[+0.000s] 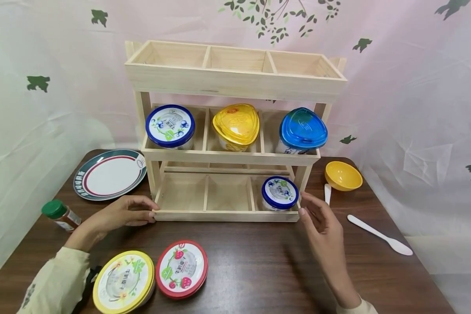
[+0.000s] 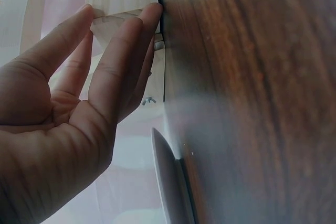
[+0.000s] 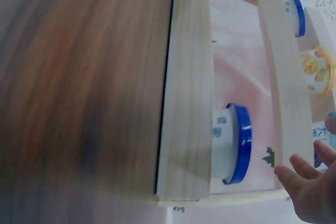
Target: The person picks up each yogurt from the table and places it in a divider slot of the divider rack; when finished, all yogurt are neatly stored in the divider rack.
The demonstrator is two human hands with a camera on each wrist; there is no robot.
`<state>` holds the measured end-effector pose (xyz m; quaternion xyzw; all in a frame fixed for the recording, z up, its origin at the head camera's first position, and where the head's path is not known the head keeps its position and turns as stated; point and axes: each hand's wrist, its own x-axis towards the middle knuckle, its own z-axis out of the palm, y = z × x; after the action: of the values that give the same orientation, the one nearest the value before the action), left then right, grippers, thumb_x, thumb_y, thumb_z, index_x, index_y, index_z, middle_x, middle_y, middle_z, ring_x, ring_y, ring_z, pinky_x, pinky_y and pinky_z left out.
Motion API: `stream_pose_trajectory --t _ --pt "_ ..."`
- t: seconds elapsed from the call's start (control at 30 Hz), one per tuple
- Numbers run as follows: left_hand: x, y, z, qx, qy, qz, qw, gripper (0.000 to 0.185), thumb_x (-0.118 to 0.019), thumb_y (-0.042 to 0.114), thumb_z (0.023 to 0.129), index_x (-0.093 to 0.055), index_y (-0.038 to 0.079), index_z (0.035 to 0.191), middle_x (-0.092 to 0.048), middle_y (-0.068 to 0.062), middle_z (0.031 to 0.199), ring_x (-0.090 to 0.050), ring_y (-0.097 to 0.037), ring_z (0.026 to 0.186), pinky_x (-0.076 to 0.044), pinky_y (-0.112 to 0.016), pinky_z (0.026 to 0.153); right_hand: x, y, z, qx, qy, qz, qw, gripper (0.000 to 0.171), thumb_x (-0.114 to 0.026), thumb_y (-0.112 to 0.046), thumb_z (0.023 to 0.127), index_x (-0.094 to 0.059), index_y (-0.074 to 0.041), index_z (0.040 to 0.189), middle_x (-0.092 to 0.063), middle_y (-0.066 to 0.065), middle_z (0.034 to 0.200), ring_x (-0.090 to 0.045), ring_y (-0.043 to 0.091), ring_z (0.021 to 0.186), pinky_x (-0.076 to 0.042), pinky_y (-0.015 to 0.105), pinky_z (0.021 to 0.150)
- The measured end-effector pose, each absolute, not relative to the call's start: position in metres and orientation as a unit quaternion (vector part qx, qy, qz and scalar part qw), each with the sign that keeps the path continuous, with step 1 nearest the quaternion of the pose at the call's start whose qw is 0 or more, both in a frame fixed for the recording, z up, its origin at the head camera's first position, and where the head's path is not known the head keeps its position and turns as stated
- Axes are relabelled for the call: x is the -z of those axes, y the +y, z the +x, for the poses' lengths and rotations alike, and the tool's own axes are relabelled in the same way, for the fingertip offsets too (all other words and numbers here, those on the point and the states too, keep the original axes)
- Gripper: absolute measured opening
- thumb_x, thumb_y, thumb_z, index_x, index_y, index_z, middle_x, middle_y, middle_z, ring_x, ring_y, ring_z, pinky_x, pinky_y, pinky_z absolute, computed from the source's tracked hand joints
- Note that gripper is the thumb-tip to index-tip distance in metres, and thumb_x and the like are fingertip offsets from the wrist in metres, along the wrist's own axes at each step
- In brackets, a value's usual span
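left hand [image 1: 119,213]: fingers straight, tips touching the shelf's [image 1: 227,216] bottom-left front corner
shelf: sits dead centre between both hands, long axis running left-right across the table [image 1: 251,270]
right hand [image 1: 322,224]: open and relaxed, just beside the bottom-right corner; contact is hard to call
nearer: left, honestly
hidden: shelf's back legs, cups' [image 1: 280,193] bodies

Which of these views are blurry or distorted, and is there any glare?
Head view: sharp, with wide-angle bending at the edges and soft glare on the blue triangular lid. Left wrist view: left hand fairly sharp, wooden table blurred. Right wrist view: soft all over, table smeared, right hand only at the corner.
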<state>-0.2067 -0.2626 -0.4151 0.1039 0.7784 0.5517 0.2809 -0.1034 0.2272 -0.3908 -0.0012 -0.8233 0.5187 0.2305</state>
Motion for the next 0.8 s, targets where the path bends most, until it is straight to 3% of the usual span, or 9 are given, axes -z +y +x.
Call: stream_pose_trajectory --t 0.1,0.27,0.53,0.63,0.8 --pt "0.415 -0.262 -0.207 -0.551 0.780 0.101 0.280 0.027 -0.066 0.005 0.108 -0.067 -0.006 0.133 -0.065 -0.016 0.124 -0.070 -0.022 0.110 -0.063 -0.039 0.093 0.388 0.218 -0.100 -0.533 -0.817 0.019 0.220 0.034 -0.067 -0.002 0.108 -0.067 -0.005 0.141 -0.067 0.009 0.145 -0.063 0.011 0.133 -0.050 0.020 0.106" --pt "0.415 -0.263 -0.206 -0.552 0.778 0.101 0.281 0.027 -0.066 0.005 0.108 -0.067 -0.006 0.133 -0.064 -0.017 0.126 -0.070 -0.023 0.111 -0.063 -0.039 0.094 0.391 0.204 -0.096 -0.561 -0.798 0.056 0.212 0.031 -0.067 0.004 0.106 -0.069 -0.001 0.137 -0.068 0.007 0.143 -0.063 0.014 0.134 -0.050 0.025 0.109" --pt "0.414 -0.262 -0.206 -0.554 0.776 0.111 0.281 0.027 -0.067 0.007 0.108 -0.067 -0.006 0.132 -0.064 -0.017 0.125 -0.071 -0.023 0.111 -0.063 -0.039 0.094 0.402 0.187 -0.093 -0.590 -0.770 0.166 0.180 0.039 -0.067 0.014 0.100 -0.065 0.005 0.138 -0.063 0.025 0.145 -0.060 0.015 0.139 -0.052 0.034 0.109" --pt "0.413 -0.263 -0.207 -0.555 0.774 0.115 0.282 0.028 -0.067 0.006 0.108 -0.066 -0.007 0.133 -0.065 -0.016 0.124 -0.071 -0.021 0.110 -0.063 -0.038 0.094 0.407 0.177 -0.090 -0.590 -0.766 0.206 0.151 0.044 -0.070 0.014 0.098 -0.064 0.005 0.140 -0.062 0.023 0.148 -0.060 0.017 0.140 -0.052 0.035 0.109" --pt "0.414 -0.263 -0.207 -0.556 0.773 0.115 0.282 0.028 -0.067 0.006 0.108 -0.066 -0.007 0.133 -0.065 -0.016 0.125 -0.071 -0.022 0.110 -0.063 -0.039 0.094 0.417 0.155 -0.078 -0.572 -0.773 0.254 0.099 0.045 -0.073 0.004 0.100 -0.066 -0.004 0.144 -0.061 0.013 0.154 -0.057 0.020 0.143 -0.049 0.035 0.114"
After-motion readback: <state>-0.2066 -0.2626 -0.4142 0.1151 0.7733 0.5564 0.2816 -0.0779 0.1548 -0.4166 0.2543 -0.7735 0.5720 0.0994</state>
